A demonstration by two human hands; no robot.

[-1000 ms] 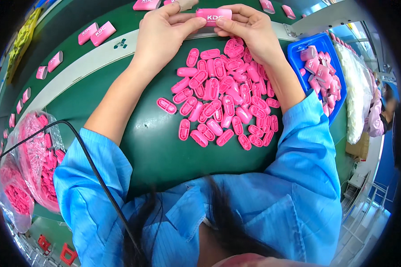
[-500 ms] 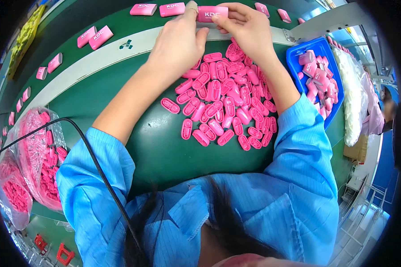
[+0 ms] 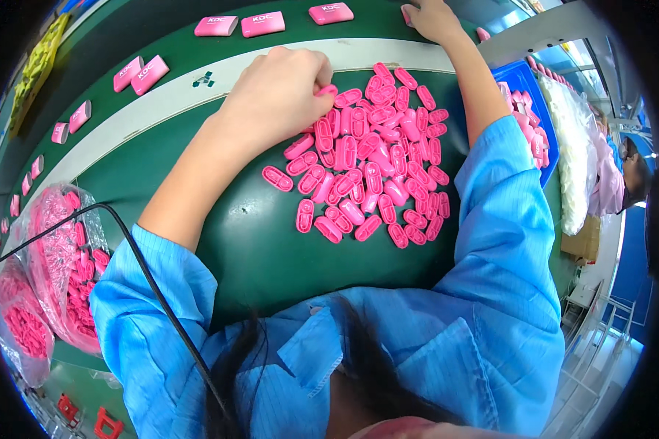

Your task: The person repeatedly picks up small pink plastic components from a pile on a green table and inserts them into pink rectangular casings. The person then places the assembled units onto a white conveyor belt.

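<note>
My left hand [image 3: 278,91] is closed at the far left edge of a heap of small pink oval caps [image 3: 373,164] on the green table. Between its thumb and fingers shows a pink cap [image 3: 329,91]. At the top edge of the view my right hand [image 3: 433,20] reaches beyond the white strip, its fingers on a pink flattened casing [image 3: 407,14] that is partly cut off. A separate pink casing [image 3: 331,13] with white print lies between the two hands, touched by neither.
Beyond the curved white strip [image 3: 154,95], more pink casings [image 3: 262,24] lie along a green surface. A blue tray [image 3: 542,110] of casings stands at the right. Clear bags of pink parts [image 3: 62,271] sit at the left, crossed by a black cable [image 3: 150,271].
The casing held between both hands now lies released beyond the strip. My left hand came back to the heap and took a cap. My right hand moved right to another casing.
</note>
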